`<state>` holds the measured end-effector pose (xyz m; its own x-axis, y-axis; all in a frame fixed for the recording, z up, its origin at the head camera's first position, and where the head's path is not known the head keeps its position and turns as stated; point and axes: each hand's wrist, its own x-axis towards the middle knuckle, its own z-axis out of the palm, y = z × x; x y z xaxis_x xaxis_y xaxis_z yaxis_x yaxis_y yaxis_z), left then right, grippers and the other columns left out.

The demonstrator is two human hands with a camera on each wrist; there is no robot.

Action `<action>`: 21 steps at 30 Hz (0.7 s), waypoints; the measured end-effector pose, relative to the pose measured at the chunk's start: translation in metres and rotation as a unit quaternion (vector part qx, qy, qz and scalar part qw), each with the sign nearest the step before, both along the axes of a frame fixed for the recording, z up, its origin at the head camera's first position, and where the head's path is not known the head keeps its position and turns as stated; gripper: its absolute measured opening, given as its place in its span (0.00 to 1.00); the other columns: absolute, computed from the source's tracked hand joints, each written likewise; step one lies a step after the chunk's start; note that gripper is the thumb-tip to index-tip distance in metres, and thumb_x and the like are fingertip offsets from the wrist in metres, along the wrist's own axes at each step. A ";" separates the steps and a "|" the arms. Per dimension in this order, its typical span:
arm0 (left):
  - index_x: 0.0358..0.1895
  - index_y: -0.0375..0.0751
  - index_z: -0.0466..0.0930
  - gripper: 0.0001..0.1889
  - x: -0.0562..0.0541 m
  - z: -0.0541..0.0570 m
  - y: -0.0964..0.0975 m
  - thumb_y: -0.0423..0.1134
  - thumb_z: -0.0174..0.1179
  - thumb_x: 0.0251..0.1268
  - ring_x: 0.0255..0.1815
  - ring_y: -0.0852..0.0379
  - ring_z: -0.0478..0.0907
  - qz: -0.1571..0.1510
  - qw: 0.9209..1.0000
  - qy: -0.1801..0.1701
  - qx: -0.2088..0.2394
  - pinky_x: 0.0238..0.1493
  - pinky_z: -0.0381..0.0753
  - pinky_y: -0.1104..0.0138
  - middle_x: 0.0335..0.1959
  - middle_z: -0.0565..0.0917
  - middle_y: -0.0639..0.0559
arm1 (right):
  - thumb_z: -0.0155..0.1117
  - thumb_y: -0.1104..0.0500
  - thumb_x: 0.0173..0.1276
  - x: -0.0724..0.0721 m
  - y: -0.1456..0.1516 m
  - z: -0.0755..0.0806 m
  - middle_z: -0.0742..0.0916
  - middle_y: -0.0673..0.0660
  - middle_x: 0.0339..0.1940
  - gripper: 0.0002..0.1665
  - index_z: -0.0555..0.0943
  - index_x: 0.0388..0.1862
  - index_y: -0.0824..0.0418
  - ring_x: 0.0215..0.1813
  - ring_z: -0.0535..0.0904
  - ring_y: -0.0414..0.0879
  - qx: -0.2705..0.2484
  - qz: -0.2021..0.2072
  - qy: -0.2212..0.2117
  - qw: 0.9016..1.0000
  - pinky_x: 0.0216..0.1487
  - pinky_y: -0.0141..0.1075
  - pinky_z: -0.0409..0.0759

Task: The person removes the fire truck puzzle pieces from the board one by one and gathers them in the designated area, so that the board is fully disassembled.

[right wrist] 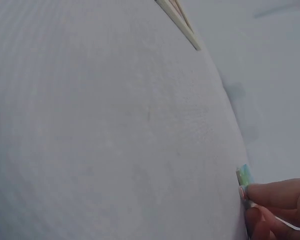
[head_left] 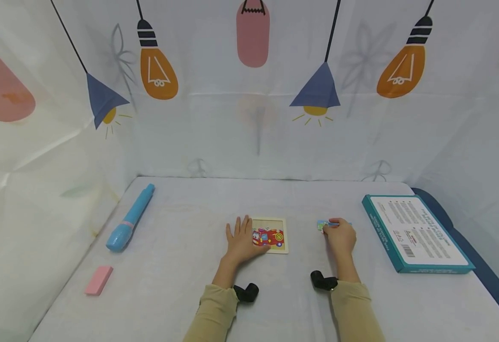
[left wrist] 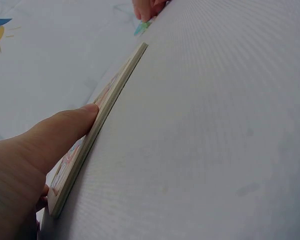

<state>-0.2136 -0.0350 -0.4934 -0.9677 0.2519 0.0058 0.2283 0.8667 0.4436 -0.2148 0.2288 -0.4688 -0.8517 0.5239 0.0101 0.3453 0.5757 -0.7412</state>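
A small wooden jigsaw puzzle (head_left: 277, 237) with a pale frame and a red vehicle picture lies flat on the table. My left hand (head_left: 242, 241) rests over its left side, fingers spread and straight. In the left wrist view the thumb (left wrist: 65, 131) lies on the puzzle frame's near edge (left wrist: 107, 111). To the right, my right hand (head_left: 341, 236) pinches a blue-green puzzle piece (head_left: 321, 225) at the tabletop. In the right wrist view the thumb and fingers close on that piece (right wrist: 245, 173), partly hiding it. A bit of blue also shows beyond the knuckles.
On the left lie a blue microphone-shaped object (head_left: 130, 218) with a pink band and a pink block (head_left: 99, 280). A teal-edged box (head_left: 418, 232) with printed text lies at the right, near dark blue furniture (head_left: 467, 247). Patterned cloth (head_left: 215, 128) hangs behind the table.
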 end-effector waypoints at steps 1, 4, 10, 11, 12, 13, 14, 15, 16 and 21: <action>0.70 0.31 0.51 0.54 0.000 0.000 0.000 0.65 0.63 0.46 0.73 0.40 0.42 0.000 1.000 -0.001 0.001 0.66 0.32 0.41 0.72 0.52 0.40 | 0.62 0.63 0.57 0.000 0.000 0.000 0.84 0.68 0.37 0.20 0.77 0.48 0.70 0.42 0.77 0.60 0.004 0.000 -0.001 1.000 0.44 0.50 0.71; 0.70 0.32 0.50 0.55 0.000 0.000 0.000 0.64 0.63 0.46 0.73 0.41 0.41 0.001 1.000 0.000 0.005 0.66 0.32 0.41 0.73 0.52 0.40 | 0.62 0.64 0.56 -0.001 -0.001 0.000 0.83 0.67 0.36 0.19 0.78 0.47 0.69 0.41 0.77 0.60 0.006 0.000 0.005 1.000 0.43 0.49 0.71; 0.72 0.44 0.51 0.51 0.001 0.000 -0.001 0.63 0.64 0.46 0.73 0.39 0.42 -0.005 1.000 0.010 0.020 0.66 0.33 0.40 0.72 0.53 0.40 | 0.64 0.63 0.57 0.001 -0.007 0.002 0.83 0.65 0.35 0.16 0.79 0.44 0.68 0.37 0.79 0.56 -0.032 0.015 0.044 0.998 0.34 0.38 0.72; 0.72 0.47 0.52 0.50 0.001 0.000 -0.001 0.63 0.64 0.46 0.73 0.39 0.42 -0.006 1.000 0.011 0.022 0.65 0.33 0.40 0.72 0.53 0.39 | 0.64 0.62 0.58 0.000 -0.008 0.003 0.83 0.65 0.35 0.16 0.80 0.44 0.68 0.35 0.79 0.54 -0.041 0.019 0.049 0.998 0.32 0.35 0.72; 0.72 0.50 0.53 0.49 0.001 0.000 -0.001 0.62 0.64 0.47 0.73 0.38 0.42 -0.008 1.000 0.012 0.023 0.65 0.33 0.40 0.72 0.53 0.39 | 0.65 0.62 0.58 0.000 -0.010 0.004 0.84 0.65 0.35 0.16 0.80 0.44 0.68 0.33 0.79 0.51 -0.050 0.025 0.052 0.997 0.30 0.33 0.72; 0.71 0.52 0.54 0.47 0.001 0.000 -0.002 0.62 0.64 0.47 0.73 0.38 0.42 -0.009 1.000 0.013 0.024 0.65 0.33 0.39 0.72 0.53 0.39 | 0.65 0.61 0.58 0.000 -0.012 0.005 0.84 0.64 0.35 0.16 0.80 0.44 0.67 0.32 0.79 0.48 -0.053 0.032 0.054 0.997 0.29 0.31 0.71; 0.71 0.53 0.56 0.46 0.002 0.001 -0.002 0.62 0.64 0.47 0.73 0.37 0.42 -0.009 1.000 0.013 0.024 0.65 0.33 0.39 0.72 0.53 0.38 | 0.65 0.61 0.58 -0.001 -0.014 0.006 0.84 0.64 0.35 0.15 0.81 0.44 0.67 0.30 0.78 0.45 -0.058 0.038 0.054 0.996 0.28 0.29 0.70; 0.70 0.54 0.57 0.45 0.002 0.001 -0.002 0.62 0.63 0.47 0.73 0.37 0.42 -0.010 1.000 0.013 0.024 0.65 0.33 0.39 0.72 0.53 0.38 | 0.65 0.61 0.58 -0.001 -0.016 0.007 0.84 0.64 0.35 0.16 0.81 0.44 0.67 0.29 0.77 0.42 -0.064 0.044 0.054 0.995 0.28 0.28 0.70; 0.70 0.55 0.58 0.44 0.002 0.001 -0.002 0.62 0.63 0.48 0.73 0.37 0.42 -0.011 1.000 0.012 0.023 0.65 0.33 0.39 0.72 0.53 0.38 | 0.66 0.61 0.57 -0.001 -0.018 0.008 0.84 0.63 0.34 0.16 0.81 0.44 0.67 0.28 0.75 0.38 -0.070 0.050 0.053 0.995 0.27 0.27 0.70; 0.68 0.58 0.62 0.40 0.002 0.002 -0.002 0.62 0.62 0.49 0.73 0.37 0.41 -0.016 1.000 0.012 0.018 0.65 0.32 0.39 0.72 0.52 0.38 | 0.66 0.63 0.56 -0.002 -0.028 0.008 0.85 0.61 0.31 0.16 0.81 0.43 0.69 0.23 0.71 0.31 -0.102 0.079 0.059 0.990 0.25 0.24 0.70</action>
<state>-0.2116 -0.0369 -0.4911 -0.9588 0.2815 0.0383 0.2662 0.8428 0.4679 -0.2173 0.2012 -0.4609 -0.9222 0.3859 0.0225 0.1670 0.4502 -0.8771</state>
